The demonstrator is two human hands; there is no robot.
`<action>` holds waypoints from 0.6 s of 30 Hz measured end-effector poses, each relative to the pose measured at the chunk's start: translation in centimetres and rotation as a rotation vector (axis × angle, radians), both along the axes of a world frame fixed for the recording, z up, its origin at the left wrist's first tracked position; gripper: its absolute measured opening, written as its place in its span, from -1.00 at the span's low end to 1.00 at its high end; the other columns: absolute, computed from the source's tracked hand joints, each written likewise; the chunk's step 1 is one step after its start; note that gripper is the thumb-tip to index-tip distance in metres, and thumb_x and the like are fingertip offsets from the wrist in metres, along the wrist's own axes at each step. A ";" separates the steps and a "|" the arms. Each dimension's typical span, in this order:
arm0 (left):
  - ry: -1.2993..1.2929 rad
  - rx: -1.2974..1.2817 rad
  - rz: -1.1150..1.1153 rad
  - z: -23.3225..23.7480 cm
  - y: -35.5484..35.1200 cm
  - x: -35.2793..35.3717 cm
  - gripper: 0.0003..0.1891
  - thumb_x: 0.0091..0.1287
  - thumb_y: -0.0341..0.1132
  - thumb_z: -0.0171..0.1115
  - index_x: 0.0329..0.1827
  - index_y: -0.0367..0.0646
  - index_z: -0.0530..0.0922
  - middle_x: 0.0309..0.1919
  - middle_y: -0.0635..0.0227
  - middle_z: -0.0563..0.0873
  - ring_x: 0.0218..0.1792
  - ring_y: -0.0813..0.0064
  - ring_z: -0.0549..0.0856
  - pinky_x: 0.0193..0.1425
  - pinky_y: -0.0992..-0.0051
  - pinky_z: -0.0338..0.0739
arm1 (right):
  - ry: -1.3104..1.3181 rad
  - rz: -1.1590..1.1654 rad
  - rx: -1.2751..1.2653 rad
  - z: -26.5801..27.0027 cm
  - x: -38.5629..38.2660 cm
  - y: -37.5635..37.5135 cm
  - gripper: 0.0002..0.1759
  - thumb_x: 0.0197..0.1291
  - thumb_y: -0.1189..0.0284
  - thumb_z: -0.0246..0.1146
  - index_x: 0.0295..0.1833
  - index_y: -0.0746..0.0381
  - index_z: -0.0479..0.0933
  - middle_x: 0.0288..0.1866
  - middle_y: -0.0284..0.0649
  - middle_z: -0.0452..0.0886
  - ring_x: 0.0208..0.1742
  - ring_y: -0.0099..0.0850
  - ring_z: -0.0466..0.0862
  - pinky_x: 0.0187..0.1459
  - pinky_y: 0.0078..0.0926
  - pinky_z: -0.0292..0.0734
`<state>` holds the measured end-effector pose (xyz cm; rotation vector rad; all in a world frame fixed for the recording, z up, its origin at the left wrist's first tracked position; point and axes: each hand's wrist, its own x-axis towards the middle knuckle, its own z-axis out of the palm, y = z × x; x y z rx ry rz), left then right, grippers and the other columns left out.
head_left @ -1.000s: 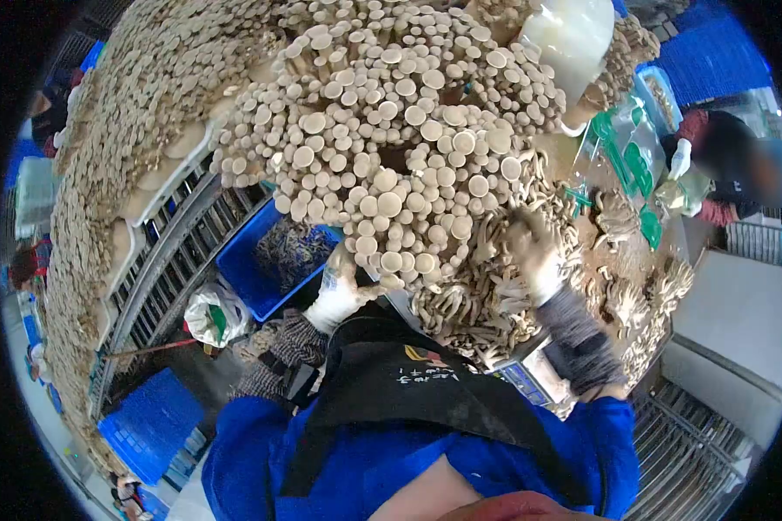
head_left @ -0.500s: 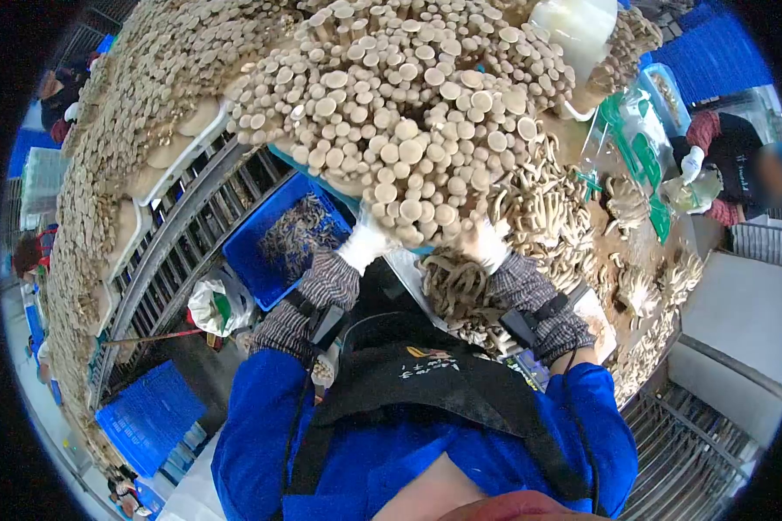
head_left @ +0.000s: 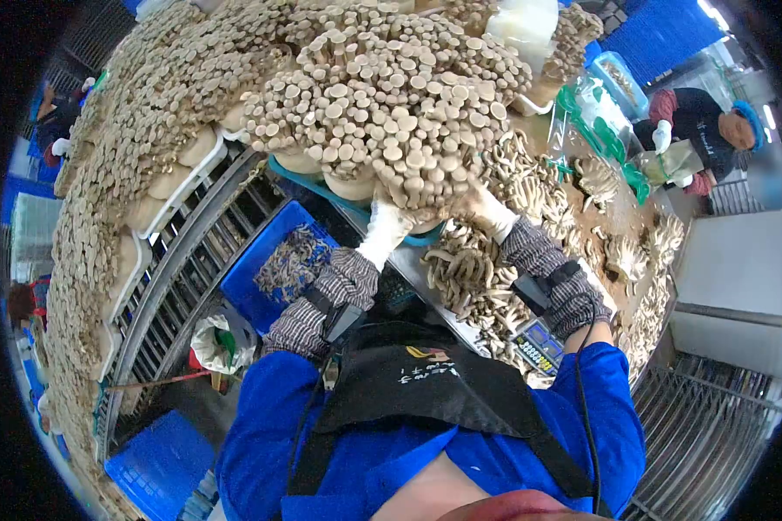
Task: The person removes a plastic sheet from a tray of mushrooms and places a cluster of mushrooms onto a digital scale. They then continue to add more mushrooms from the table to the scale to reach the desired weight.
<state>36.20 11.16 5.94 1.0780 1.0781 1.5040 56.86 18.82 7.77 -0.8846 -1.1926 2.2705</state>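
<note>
Both my hands wear white gloves with striped grey sleeve covers. My left hand (head_left: pixel 386 227) grips the lower left side of a clump of brown-capped mushrooms (head_left: pixel 424 178), its fingertips hidden beneath the caps. On the other side of that clump, my right hand (head_left: pixel 487 214) closes round its lower right edge, fingers partly hidden. Under the clump shows the rim of a teal tray (head_left: pixel 354 208). Loose long-stemmed mushrooms (head_left: pixel 469 273) lie heaped below my right hand, beside a digital scale's display and keypad (head_left: pixel 539 346).
More mushroom clumps (head_left: pixel 174 95) cover the conveyor at left and back. A blue crate (head_left: pixel 243 282) of scraps and a white bag (head_left: pixel 223 343) stand left of me. At right, a co-worker (head_left: pixel 704 130) holds a clear bag near green-marked plastic bags (head_left: pixel 601 130).
The view has shifted, so the clump appears further left and the loose mushrooms and scale are more exposed. Both hands stay at the clump, which has tilted or moved slightly away from me.
</note>
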 end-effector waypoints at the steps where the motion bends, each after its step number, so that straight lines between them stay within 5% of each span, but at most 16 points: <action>1: -0.214 -0.036 -0.103 0.7 -0.4 -0.1 0.29 -0.25 -0.47 0.77 0.55 -0.21 0.01 0.40 0.17 0.42 0.35 0.35 0.49 0.45 0.34 0.50 | 0.052 0.055 0.012 0.6 0.2 -0.4 -0.31 0.51 0.07 0.07 0.56 0.22 0.13 0.42 0.12 0.42 0.36 0.09 0.50 0.28 0.08 0.54; 2: -0.369 -0.077 -0.132 0.5 -0.6 -0.3 0.29 -0.26 -0.46 0.77 0.55 -0.20 0.02 0.41 0.17 0.41 0.37 0.35 0.48 0.46 0.34 0.50 | -0.100 0.157 0.480 -1.2 1.3 -0.9 -0.33 0.50 0.08 0.10 0.53 0.22 0.18 0.40 0.09 0.45 0.32 0.04 0.54 0.28 0.13 0.53; 3: -0.522 -0.121 -0.164 -0.2 -0.7 -0.5 0.29 -0.26 -0.45 0.78 0.56 -0.19 0.03 0.42 0.17 0.40 0.39 0.34 0.46 0.46 0.34 0.49 | 0.009 -0.091 -0.070 -1.6 0.8 -1.6 -0.34 0.49 0.07 0.09 0.52 0.21 0.20 0.40 0.03 0.48 0.32 -0.02 0.55 0.29 0.18 0.50; 5: 0.514 0.126 -0.118 -1.1 -0.8 -2.0 0.12 -0.07 -0.31 0.72 0.53 -0.19 0.12 0.45 0.21 0.39 0.35 0.31 0.51 0.49 0.36 0.46 | 0.130 -0.137 -0.140 -0.9 1.1 -3.2 -0.34 0.47 0.31 0.10 0.58 0.20 0.08 0.52 -0.02 0.32 0.44 -0.08 0.44 0.35 0.11 0.48; 6: 0.419 0.124 -0.230 -1.3 -0.9 -2.3 -0.12 0.16 -0.18 0.51 0.51 -0.10 0.21 0.43 0.23 0.42 0.37 0.30 0.49 0.43 0.23 0.46 | 0.254 -0.175 -0.221 -0.3 1.2 -4.0 -0.26 0.45 0.54 0.11 0.64 0.20 -0.03 0.64 -0.07 0.16 0.55 -0.14 0.32 0.41 0.04 0.45; 7: 0.320 0.114 -0.350 -1.5 -1.3 -2.4 -0.34 0.38 -0.06 0.30 0.49 -0.01 0.30 0.40 0.25 0.46 0.39 0.29 0.47 0.38 0.09 0.46 | -0.096 0.005 0.340 -1.7 2.3 -4.3 -0.30 0.49 0.49 0.08 0.64 0.21 -0.03 0.64 -0.08 0.14 0.55 -0.16 0.32 0.47 -0.05 0.40; 8: 0.155 0.023 -0.429 -3.0 -2.3 -3.1 -0.41 0.37 0.02 0.26 0.40 0.01 0.38 0.22 0.22 0.56 0.21 0.27 0.56 0.21 0.12 0.52 | -0.193 0.011 0.398 -0.8 2.1 -5.5 -0.24 0.43 0.50 0.17 0.64 0.21 -0.02 0.64 -0.09 0.15 0.55 -0.18 0.32 0.48 -0.13 0.37; 9: 1.024 0.321 -0.321 -6.0 -3.1 -4.6 -0.49 0.43 0.00 0.23 0.34 0.01 0.40 0.09 0.28 0.59 0.09 0.30 0.57 0.14 0.09 0.52 | -0.296 0.008 0.462 0.8 1.5 -6.5 -0.17 0.38 0.50 0.25 0.63 0.22 -0.01 0.63 -0.09 0.16 0.55 -0.20 0.32 0.50 -0.21 0.35; 10: 0.149 0.079 -0.655 -4.6 -3.6 -4.7 -0.48 0.44 0.00 0.22 0.37 -0.01 0.38 0.14 0.30 0.58 0.16 0.28 0.56 0.20 0.09 0.51 | -0.107 -0.105 0.417 1.8 1.4 -8.2 0.01 0.22 0.50 0.41 0.65 0.21 -0.05 0.64 -0.10 0.13 0.56 -0.24 0.29 0.53 -0.29 0.29; 11: -0.741 -0.240 -0.918 -3.1 -4.3 -4.0 -0.46 0.46 -0.01 0.21 0.41 -0.02 0.36 0.20 0.31 0.58 0.23 0.26 0.54 0.26 0.08 0.50 | -0.409 0.007 0.736 0.5 3.2 -9.9 0.16 0.11 0.46 0.51 0.67 0.20 -0.13 0.65 -0.11 0.10 0.59 -0.27 0.24 0.54 -0.25 0.24; 12: -0.748 -0.271 -1.004 -3.9 -5.4 -3.1 -0.46 0.46 -0.01 0.21 0.41 -0.02 0.36 0.20 0.31 0.58 0.23 0.26 0.54 0.26 0.08 0.50 | -0.124 -0.220 0.128 5.5 2.8 -12.5 0.22 0.06 0.44 0.54 0.67 0.19 -0.16 0.66 -0.11 0.09 0.59 -0.29 0.23 0.55 -0.25 0.22; 13: -0.194 -0.180 -0.877 -5.4 -6.4 -2.4 -0.40 0.44 -0.05 0.25 0.47 -0.04 0.34 0.28 0.24 0.55 0.31 0.25 0.52 0.36 0.15 0.48 | 0.219 -0.441 -0.451 10.5 1.6 -14.8 0.27 0.02 0.41 0.57 0.68 0.19 -0.19 0.66 -0.12 0.09 0.59 -0.30 0.21 0.56 -0.26 0.21; 14: 0.341 -0.034 -0.702 -6.1 -6.5 -1.2 -0.34 0.42 -0.08 0.29 0.52 -0.06 0.32 0.35 0.18 0.53 0.39 0.24 0.49 0.45 0.22 0.46 | 0.061 -0.480 0.105 9.5 2.1 -16.3 0.24 0.03 0.38 0.56 0.67 0.20 -0.15 0.62 -0.10 0.17 0.55 -0.29 0.28 0.51 -0.29 0.27; 15: 0.338 -0.015 -0.768 -5.1 -6.3 0.7 -0.34 0.42 -0.08 0.29 0.52 -0.06 0.32 0.35 0.18 0.53 0.39 0.24 0.49 0.45 0.22 0.46 | -0.139 -0.475 0.648 8.7 3.0 -17.8 0.21 0.03 0.35 0.55 0.66 0.21 -0.11 0.58 -0.08 0.25 0.50 -0.28 0.36 0.47 -0.33 0.34; 16: 0.055 -0.133 -0.916 -3.3 -6.2 3.0 -0.30 0.38 -0.10 0.33 0.53 -0.11 0.28 0.35 0.14 0.53 0.40 0.23 0.49 0.44 0.22 0.47 | -0.234 -0.568 0.501 9.2 4.3 -19.3 0.30 0.04 0.07 0.55 0.67 0.21 -0.17 0.60 -0.08 0.22 0.55 -0.26 0.29 0.53 -0.31 0.24; 18: -0.505 -0.398 -1.146 0.6 -6.2 6.7 -0.19 0.31 -0.14 0.41 0.54 -0.21 0.21 0.35 0.07 0.52 0.40 0.20 0.49 0.41 0.22 0.50 | 0.336 -0.938 0.221 1.9 8.5 -22.6 0.13 0.24 -0.24 0.26 0.66 0.19 -0.04 0.60 -0.16 0.25 0.56 -0.26 0.29 0.54 -0.27 0.22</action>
